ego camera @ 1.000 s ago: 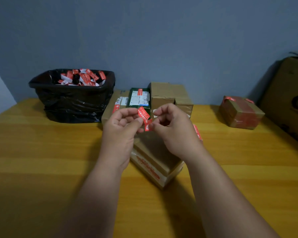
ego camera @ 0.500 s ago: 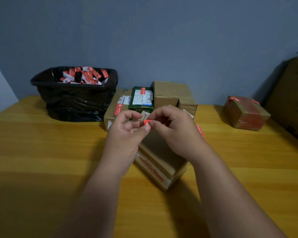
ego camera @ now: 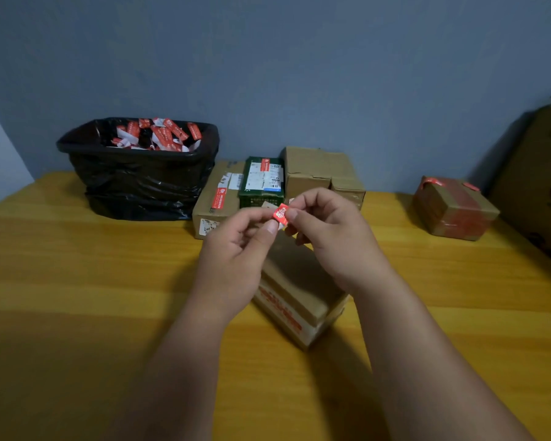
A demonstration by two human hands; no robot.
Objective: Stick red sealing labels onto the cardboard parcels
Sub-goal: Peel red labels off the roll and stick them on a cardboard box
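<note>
- Two hands meet above a wooden table [ego camera: 77,281], sharing a pinch on one small red sealing label [ego camera: 281,214].
- Left hand [ego camera: 236,246]: thumb and curled fingers close on the label's lower left edge.
- Right hand [ego camera: 328,230]: thumb and forefinger close on the label's right edge, the other fingers curled underneath.
- Held in the air, the label hangs over the far end of a cardboard parcel [ego camera: 299,300] that lies on the table directly below the hands; whether its backing is on or off cannot be told.
- Behind the hands, against the blue wall, stand a flat carton [ego camera: 217,198] bearing a red label, a green box [ego camera: 261,183] with a red label on top, and a plain brown box [ego camera: 318,170].
- To the left, a black-lined bin [ego camera: 137,173] holds a heap of red and white label scraps; to the right sits a taped parcel [ego camera: 452,208] with red pieces on its top.
- Risk, as judged from here: so small a label, gripped from both sides, could fold and stick to itself or cling to a fingertip.
- Further risk: with the hands covering the parcel's far end, the label could land crooked or off the seam, and pressing one edge first could trap a crease.
</note>
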